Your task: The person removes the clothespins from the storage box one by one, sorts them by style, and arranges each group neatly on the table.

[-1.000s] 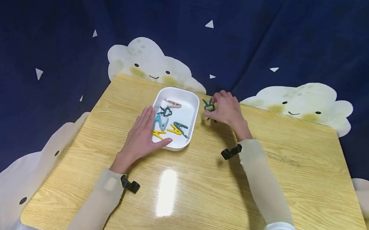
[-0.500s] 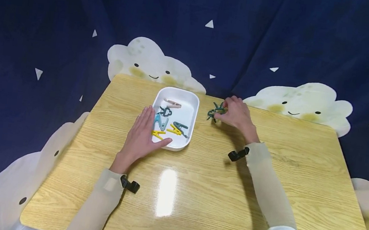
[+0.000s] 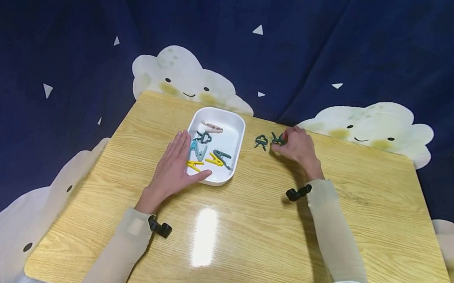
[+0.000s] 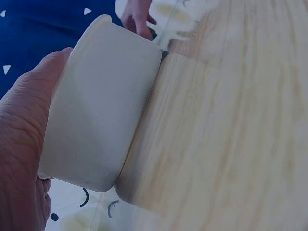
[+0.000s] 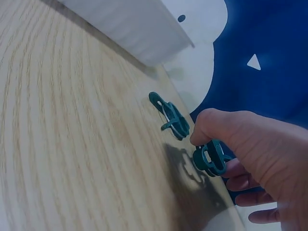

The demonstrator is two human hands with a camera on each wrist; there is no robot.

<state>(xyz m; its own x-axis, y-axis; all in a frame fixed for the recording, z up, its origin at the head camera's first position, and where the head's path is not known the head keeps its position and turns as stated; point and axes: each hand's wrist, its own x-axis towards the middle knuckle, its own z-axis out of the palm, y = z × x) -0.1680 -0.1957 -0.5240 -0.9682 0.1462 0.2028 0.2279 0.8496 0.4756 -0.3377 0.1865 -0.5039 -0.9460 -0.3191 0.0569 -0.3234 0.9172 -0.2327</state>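
Thumb and fingers of my right hand [image 3: 300,146] pinch a dark green plant clip [image 5: 211,159] close over the table, and its shadow falls beside it in the right wrist view. To its left a second dark green plant clip [image 3: 261,141] lies on the wood. My left hand [image 3: 171,165] rests along the left side of a white plastic box [image 3: 240,145], fingers straight and thumb over the near rim. Inside the box lie a pink clothespin [image 3: 213,128], another green plant clip [image 3: 205,137], a light blue clothespin [image 3: 199,151], yellow clothespins [image 3: 215,160] and a dark grey-green clothespin [image 3: 223,156].
The wooden table [image 3: 258,238] has its far edge just beyond the box and the clips. Behind it hangs a dark blue curtain [image 3: 231,30] printed with clouds and triangles. Black wrist mounts [image 3: 298,193] stick out from both forearms.
My right hand has moved right, leaving one green plant clip lying on the table and carrying the other to its right. The left hand and the box have not moved.
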